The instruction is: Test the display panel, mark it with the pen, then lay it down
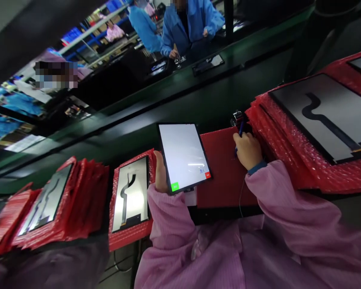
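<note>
We're dim overall; the lit tablet (182, 154) is our brightest spot, with a white reflected streak low on its screen. Left of it, we get hot glare on a panel (140, 184); right of it, sparkle on red bubble wrap (307, 172). Behind it, the dark bench (129, 140) has soft sheen, and we see blurred, pixelated background beyond. Wide-angle stretch at our edges.
</note>
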Motion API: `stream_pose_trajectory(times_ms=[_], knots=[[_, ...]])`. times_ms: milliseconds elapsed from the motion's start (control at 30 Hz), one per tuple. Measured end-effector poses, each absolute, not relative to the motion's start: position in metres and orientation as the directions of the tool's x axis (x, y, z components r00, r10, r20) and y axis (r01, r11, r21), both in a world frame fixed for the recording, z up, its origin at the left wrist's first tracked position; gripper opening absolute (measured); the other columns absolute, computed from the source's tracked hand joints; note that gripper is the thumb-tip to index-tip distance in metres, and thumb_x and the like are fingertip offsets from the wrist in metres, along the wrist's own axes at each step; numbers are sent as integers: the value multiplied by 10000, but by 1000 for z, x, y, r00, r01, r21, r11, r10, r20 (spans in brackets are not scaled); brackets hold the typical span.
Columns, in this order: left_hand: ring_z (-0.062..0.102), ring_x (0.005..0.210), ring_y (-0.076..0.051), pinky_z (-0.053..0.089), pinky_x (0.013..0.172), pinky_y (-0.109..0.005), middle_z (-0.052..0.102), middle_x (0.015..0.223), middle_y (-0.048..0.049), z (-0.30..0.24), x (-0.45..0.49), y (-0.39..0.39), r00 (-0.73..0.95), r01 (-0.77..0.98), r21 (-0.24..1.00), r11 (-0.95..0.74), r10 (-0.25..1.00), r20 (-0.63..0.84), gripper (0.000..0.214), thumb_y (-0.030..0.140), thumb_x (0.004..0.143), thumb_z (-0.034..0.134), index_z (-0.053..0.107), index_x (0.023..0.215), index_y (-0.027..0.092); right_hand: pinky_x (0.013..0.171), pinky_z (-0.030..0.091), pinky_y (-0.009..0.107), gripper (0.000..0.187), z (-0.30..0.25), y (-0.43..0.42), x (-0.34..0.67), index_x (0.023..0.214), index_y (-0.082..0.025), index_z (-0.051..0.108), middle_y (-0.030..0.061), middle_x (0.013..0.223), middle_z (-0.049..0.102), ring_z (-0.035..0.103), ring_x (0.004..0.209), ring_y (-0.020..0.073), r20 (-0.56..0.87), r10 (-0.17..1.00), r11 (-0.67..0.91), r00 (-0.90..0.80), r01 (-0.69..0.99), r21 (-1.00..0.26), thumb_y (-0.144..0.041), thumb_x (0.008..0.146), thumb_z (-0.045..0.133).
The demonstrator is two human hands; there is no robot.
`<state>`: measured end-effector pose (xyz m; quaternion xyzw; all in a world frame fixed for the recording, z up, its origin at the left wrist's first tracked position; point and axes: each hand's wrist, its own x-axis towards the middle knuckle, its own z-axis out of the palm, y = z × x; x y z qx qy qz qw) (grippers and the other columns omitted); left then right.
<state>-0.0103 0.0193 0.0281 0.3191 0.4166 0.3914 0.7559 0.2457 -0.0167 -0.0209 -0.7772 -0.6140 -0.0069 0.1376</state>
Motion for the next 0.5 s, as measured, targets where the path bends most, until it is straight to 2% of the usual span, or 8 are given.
stream_pose_trajectory(times_ms=[67, 167, 267, 333, 400, 467, 500], knots=[[607, 1256, -371, 504, 1051, -554, 689, 1281, -130, 37, -5, 18, 375, -283, 790, 544, 821, -431, 873, 840, 859, 277, 561, 1364, 187, 711, 380, 310, 317, -22, -16, 243, 1039, -147, 623, 140, 1007, 643, 573, 944, 235, 236, 953, -115, 192, 946, -304, 3, 889, 387], [664, 1179, -333, 534, 1033, -500, 736, 1180, -120, 47, 7, 16, 375, -180, 789, 587, 783, -497, 843, 813, 887, 241, 624, 1278, 172, 801, 436, 290, 199, -25, -15, 237, 994, -172, 606, 95, 1019, 629, 584, 943, 195, 406, 909, 166, 93, 812, -559, -42, 894, 494], [692, 1129, -320, 559, 1004, -469, 746, 1151, -112, 49, 21, 18, 365, -26, 862, 507, 807, -464, 811, 806, 890, 258, 653, 1235, 188, 785, 459, 278, 87, -29, -14, 231, 942, -186, 587, 57, 970, 617, 581, 829, 155, 511, 855, 339, 86, 655, -676, -129, 882, 613], [681, 1150, -310, 557, 1004, -464, 713, 1234, -107, 48, 27, 20, 314, 78, 946, 313, 893, -322, 751, 780, 882, 383, 585, 1339, 219, 747, 463, 265, 67, -28, -15, 228, 923, -193, 578, 43, 954, 614, 571, 768, 131, 541, 834, 379, 106, 602, -703, -173, 888, 631], [622, 1252, -282, 513, 1063, -453, 625, 1384, -87, 45, 29, 23, 262, 188, 981, 42, 961, -91, 750, 704, 872, 535, 420, 1483, 284, 736, 469, 261, 49, -24, -17, 226, 911, -198, 574, 38, 945, 620, 575, 764, 125, 575, 806, 422, 142, 543, -726, -212, 903, 621], [481, 1402, -252, 386, 1176, -452, 499, 1520, -67, 45, 29, 25, 286, 313, 927, -206, 951, 115, 773, 631, 876, 604, 324, 1531, 329, 738, 481, 265, 88, -19, -19, 223, 900, -201, 576, 35, 929, 631, 587, 789, 130, 605, 773, 471, 193, 464, -750, -269, 907, 630], [406, 1456, -248, 311, 1216, -465, 467, 1546, -62, 45, 28, 26, 321, 378, 878, -293, 931, 172, 727, 617, 890, 594, 360, 1515, 329, 738, 487, 268, 122, -17, -20, 222, 898, -202, 577, 32, 919, 635, 592, 799, 133, 610, 762, 488, 219, 425, -762, -305, 903, 643]])
